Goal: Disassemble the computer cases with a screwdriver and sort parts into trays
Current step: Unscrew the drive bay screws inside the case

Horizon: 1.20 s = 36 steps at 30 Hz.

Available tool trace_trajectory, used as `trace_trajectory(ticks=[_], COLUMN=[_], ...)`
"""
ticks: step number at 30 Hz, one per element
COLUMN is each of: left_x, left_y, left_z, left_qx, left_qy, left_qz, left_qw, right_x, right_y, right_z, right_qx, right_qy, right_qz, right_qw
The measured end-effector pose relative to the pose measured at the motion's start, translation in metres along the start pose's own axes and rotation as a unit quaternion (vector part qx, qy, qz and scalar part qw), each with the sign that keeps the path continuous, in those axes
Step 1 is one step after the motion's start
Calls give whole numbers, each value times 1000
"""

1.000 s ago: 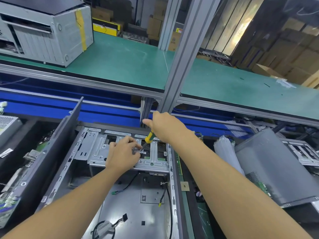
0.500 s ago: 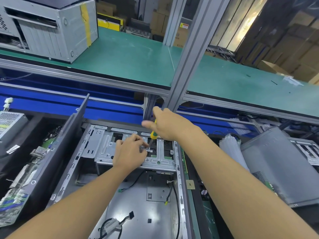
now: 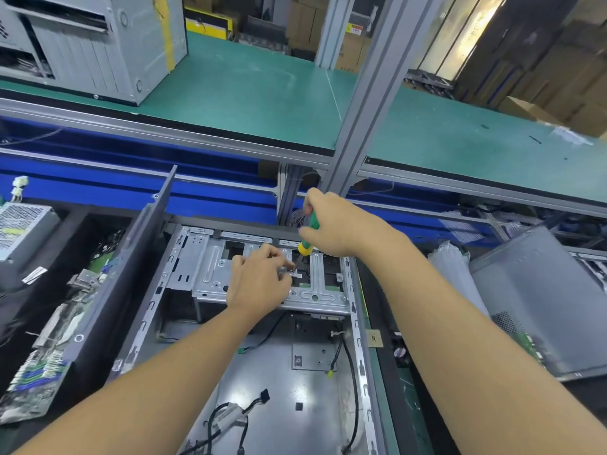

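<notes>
An open grey computer case (image 3: pixel 356 326) lies flat in front of me, with a silver drive cage bracket (image 3: pixel 210 274) across its far end. My right hand (image 3: pixel 335 224) grips a green and yellow screwdriver (image 3: pixel 308 238), held almost upright with its tip down on a small metal tab (image 3: pixel 297 274) on the bracket. My left hand (image 3: pixel 259 280) rests on the bracket and pinches at the tab beside the screwdriver tip. The screw itself is too small to make out.
Loose cables (image 3: pixel 230 415) lie on the case floor. A dark side panel (image 3: pixel 131 257) leans at the left, with circuit boards (image 3: pixel 42 356) and a power supply (image 3: pixel 19 231) beyond. Another grey case (image 3: pixel 542 300) sits at the right. A green shelf (image 3: pixel 249 90) carries a further case (image 3: pixel 98 44).
My right hand has risen a little and tipped the screwdriver more upright. The view has shifted downward and nearer. My left hand stays at the tab.
</notes>
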State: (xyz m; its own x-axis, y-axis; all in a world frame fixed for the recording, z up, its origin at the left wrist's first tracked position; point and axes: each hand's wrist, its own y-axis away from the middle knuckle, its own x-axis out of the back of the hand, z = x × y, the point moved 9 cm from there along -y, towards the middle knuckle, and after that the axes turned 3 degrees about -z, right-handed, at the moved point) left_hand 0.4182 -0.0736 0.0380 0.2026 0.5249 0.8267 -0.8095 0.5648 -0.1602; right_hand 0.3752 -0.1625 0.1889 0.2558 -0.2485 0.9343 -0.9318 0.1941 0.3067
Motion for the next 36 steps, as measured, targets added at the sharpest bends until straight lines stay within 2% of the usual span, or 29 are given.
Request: trace_trajectory(ticks=[3,5,11,15,17,21,26,28,30,33,36], left_x=[0,1,3,1,2,0,2,3,4,4,5], left_y=[2,3,5,4,3,3,5,6,6,7,7], left_z=[0,0,2,1,2,0,1,3,6,9,9], left_qx=[-2,-2,11,13,10,12,-4,-11,-14,-12,-9], left_qy=[1,2,-7,-18,-20,-23,-20,-19,-30,-48,-50], left_qz=[-7,-13,-12,-14,-11,-11,-2,0,4,7,11], left_qw=[1000,1000,1000,1000,1000,1000,1000,1000,999,999,999], right_x=[6,9,3,-1,-1,-3,9,14,14,5,0], right_y=[-2,-4,-9,-6,-3,-1,-3,-5,-6,-8,-6], right_z=[9,10,-7,-13,-13,-11,5,6,3,-2,-1], right_qx=[-65,-70,37,122,137,104,-16,-16,12,78,102], right_qy=[25,56,38,9,8,17,114,162,149,68,22], right_qz=[59,73,60,7,-14,-16,38,63,65,19,-10], right_qw=[996,993,997,992,990,994,993,985,987,994,994])
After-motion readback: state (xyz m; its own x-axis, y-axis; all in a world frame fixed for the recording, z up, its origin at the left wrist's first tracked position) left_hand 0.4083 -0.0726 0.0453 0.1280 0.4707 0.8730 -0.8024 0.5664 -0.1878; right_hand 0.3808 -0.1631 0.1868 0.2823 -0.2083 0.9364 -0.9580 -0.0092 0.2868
